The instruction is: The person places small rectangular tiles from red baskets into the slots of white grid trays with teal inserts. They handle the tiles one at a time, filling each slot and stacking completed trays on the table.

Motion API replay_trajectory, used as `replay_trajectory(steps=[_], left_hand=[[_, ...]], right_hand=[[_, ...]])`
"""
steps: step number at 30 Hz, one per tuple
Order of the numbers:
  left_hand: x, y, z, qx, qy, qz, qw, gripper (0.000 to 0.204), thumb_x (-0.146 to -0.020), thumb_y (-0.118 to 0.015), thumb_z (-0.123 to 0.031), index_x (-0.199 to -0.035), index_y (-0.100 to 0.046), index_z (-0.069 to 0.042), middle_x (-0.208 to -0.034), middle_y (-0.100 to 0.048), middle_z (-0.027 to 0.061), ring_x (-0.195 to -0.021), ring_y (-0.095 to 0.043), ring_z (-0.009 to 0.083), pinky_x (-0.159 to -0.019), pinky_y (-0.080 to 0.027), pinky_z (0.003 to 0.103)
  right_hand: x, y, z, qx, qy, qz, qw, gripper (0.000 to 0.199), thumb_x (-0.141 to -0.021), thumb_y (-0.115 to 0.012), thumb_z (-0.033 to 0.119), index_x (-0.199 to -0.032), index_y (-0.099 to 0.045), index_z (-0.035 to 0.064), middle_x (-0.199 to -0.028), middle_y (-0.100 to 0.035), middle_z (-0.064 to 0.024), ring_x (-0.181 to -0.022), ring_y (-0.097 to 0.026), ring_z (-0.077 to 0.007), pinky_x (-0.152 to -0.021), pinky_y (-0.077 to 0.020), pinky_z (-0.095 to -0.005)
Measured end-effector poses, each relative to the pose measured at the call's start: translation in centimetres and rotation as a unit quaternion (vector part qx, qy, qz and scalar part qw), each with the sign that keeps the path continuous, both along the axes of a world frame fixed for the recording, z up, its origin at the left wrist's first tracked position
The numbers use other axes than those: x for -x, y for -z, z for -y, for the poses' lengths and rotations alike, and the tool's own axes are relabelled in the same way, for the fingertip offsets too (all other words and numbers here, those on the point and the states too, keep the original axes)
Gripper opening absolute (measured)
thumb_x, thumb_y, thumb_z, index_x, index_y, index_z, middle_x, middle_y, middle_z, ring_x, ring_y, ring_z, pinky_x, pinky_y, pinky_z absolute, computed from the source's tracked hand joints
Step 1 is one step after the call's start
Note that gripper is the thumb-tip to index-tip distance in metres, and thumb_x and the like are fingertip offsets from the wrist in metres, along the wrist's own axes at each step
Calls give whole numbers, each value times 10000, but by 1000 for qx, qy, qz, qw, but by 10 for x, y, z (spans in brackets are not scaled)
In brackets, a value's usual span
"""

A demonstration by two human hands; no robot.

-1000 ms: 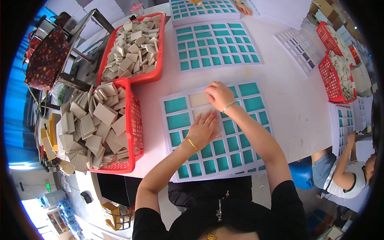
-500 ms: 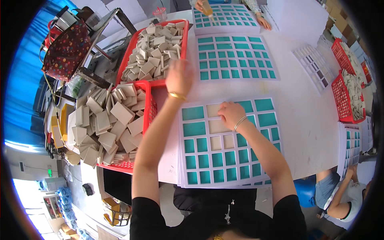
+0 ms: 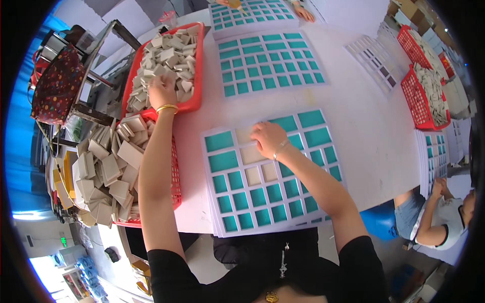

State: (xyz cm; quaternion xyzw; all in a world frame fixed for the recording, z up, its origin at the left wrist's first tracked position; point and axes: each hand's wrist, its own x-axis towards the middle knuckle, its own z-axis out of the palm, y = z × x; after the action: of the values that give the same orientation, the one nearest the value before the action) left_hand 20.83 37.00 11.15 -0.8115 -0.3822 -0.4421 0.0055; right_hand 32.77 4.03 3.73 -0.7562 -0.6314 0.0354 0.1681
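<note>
My left hand (image 3: 162, 92) reaches down into the far red basket (image 3: 198, 55), touching the small off-white tiles (image 3: 174, 58) heaped there; its fingertips are lost among them. On the near white grid panel (image 3: 206, 174) with teal cells, my right hand (image 3: 269, 137) rests near the far edge, fingers bent and closed together. Whatever they may hold is hidden beneath them. Partly covered by that hand, a cream tile (image 3: 242, 135) fills a far-row cell. Below it are a larger cream tile (image 3: 251, 155) and two small square ones (image 3: 253, 176).
Bigger off-white tiles (image 3: 113, 166) overfill the near red basket (image 3: 176, 177) at my left. Another grid panel (image 3: 273, 60) lies beyond mine. Across the table, a person's hand (image 3: 304, 13) rests beside a stacked panel. Red baskets (image 3: 422, 96) of tiles stand at the right.
My left hand has gone from beside the far basket into its tiles. My right hand stays at the same cells of the panel. The whole view has shifted, moving the scene leftward.
</note>
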Motion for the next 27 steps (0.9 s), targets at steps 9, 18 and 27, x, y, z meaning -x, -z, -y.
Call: replay_trajectory(steps=[9,18,27], left_hand=[[62,15,230,403,436,-113,797,150,-894,-593,-45,-1038,-561,-22,-881,-612,37,-723,-647,104,-529,-497,215],[106,31,303,498,407,3,766,214,-846,-636,-29,-1049,-584,12,-907,-581,74,-765,-633,135,-570,-516,237],[131,64,310,507,344,-78,786,193,-788,-663,-55,-970,-614,-16,-766,-614,93,-630,-608,175,-590,-486,290]], right_hand=[[0,-39,23,-123,12,-613,780,225,-908,-599,201,-1091,-619,71,-940,-624,1,-677,-561,-63,-517,-431,-224],[40,-55,90,-30,31,-532,845,162,-847,-624,38,-1008,-613,34,-874,-644,-22,-714,-598,-61,-475,-447,-199],[50,-24,132,16,27,-395,918,163,-816,-641,58,-979,-642,49,-847,-677,-62,-701,-610,-143,-656,-497,-274]])
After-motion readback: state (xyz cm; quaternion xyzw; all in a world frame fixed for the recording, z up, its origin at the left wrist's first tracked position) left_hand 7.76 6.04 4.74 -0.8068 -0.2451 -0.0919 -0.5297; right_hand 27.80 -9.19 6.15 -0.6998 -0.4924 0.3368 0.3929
